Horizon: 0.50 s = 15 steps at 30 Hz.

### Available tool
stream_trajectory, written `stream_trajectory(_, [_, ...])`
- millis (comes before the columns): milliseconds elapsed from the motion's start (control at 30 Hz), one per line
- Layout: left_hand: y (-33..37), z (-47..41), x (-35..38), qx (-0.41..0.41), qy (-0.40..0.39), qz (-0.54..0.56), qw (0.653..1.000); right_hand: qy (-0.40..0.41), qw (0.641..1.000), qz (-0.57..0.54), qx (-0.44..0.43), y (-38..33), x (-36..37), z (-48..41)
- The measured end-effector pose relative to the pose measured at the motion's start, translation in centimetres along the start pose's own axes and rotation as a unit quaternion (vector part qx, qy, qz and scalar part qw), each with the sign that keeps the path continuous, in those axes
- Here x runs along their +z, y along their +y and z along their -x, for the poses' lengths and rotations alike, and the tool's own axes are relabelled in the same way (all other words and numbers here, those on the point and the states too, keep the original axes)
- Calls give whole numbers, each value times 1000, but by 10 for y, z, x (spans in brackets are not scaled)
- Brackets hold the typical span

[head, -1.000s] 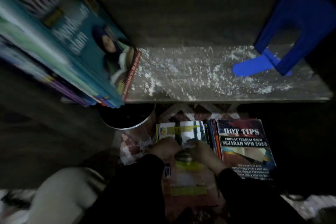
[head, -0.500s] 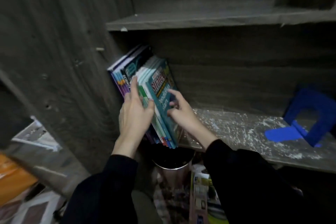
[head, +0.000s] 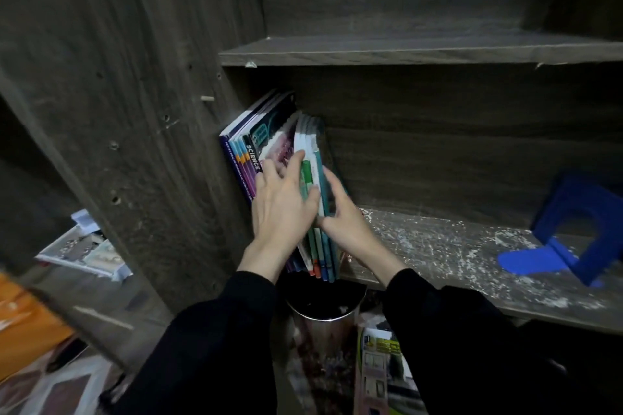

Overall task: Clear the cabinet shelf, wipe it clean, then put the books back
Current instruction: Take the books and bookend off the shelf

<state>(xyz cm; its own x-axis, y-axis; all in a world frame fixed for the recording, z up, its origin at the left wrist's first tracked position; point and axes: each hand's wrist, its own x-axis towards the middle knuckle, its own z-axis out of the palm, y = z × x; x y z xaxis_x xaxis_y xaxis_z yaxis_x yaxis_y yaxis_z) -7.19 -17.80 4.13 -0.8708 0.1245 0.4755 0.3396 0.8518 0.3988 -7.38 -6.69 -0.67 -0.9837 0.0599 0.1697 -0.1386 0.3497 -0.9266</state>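
**A:** What is seen, from the biggest thing down?

**B:** The frame is filled by a dark wood-grain cabinet (head: pixel 135 111). Its lower shelf (head: pixel 438 246) runs from centre to the right edge, and the board is speckled with white flecks. A blue bookend (head: pixel 573 229) of bent sheet metal is stood at the far right. The books (head: pixel 266 135) are packed at the shelf's left end, just left of centre frame. They are thin, glossy paperbacks with their spines turned toward the camera.

**A:** And the hands?

**B:** The left hand (head: pixel 281 209) is laid over the spines. Its fingers (head: pixel 296 162) run nearly straight up the left of the teal volumes and the thumb is hooked across them, so a loose pinch is judged. The right hand (head: pixel 344 222) is pressed flat against the outermost cover with its fingers straight, and nothing is gripped by it.

**A:** Which relation matters for the next move?

**B:** The books' long axis is nearly upright but tipped toward the upper left, against the side panel. The books lie between the two hands, directly ahead of the fingertips. A push leftward and inward is probably called for, to square them up. The bookend is well apart, toward the right — the right hand is the nearer one. Slick covers may slide, and the books overhang the shelf's front edge.

**A:** Anything smaller?

**B:** A shiny metal can (head: pixel 323 320) is seen below the shelf — its contents cannot be told.
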Motion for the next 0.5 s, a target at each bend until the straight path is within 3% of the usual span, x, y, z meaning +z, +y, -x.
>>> stream_trajectory(167, [18, -16, 19, 26, -26, 123, 992, -13, 1000, -25, 8, 10, -15, 8])
stream_trajectory(367, [26, -27, 36, 1, 14, 37, 999, -56, 998, -18, 2, 27, -18, 18])
stream_trajectory(500, [26, -29, 39, 13, 35, 77, 996, -62, 998, 21, -14, 45, -14, 16])
